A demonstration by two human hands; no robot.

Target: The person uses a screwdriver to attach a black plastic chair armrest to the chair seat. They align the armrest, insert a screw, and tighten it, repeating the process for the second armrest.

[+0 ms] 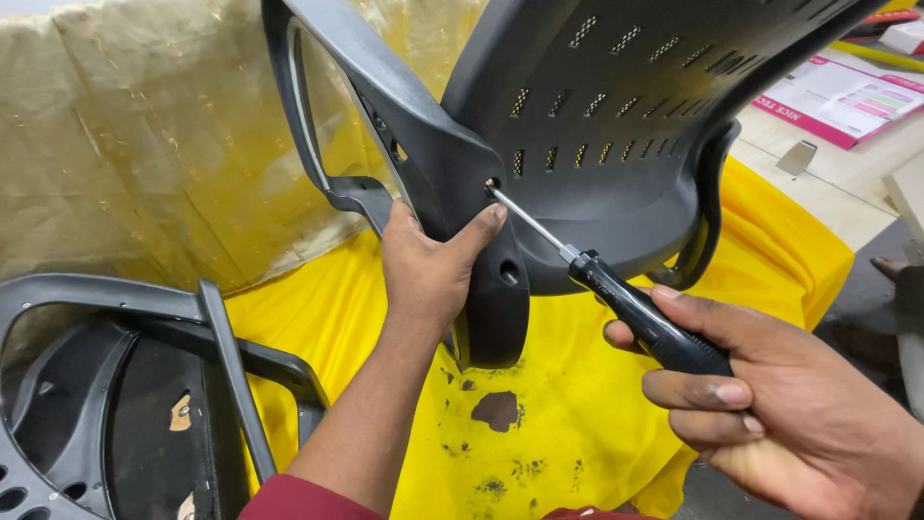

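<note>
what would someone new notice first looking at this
The big black perforated chair seat, tipped up at centre, catches the eye first, with a black armrest bracket set against it. The left hand grips that bracket, while the right hand at lower right holds a black-handled screwdriver whose tip sits in a hole in the bracket. Beneath lies a stained yellow cloth, and another black chair frame rests at lower left.
</note>
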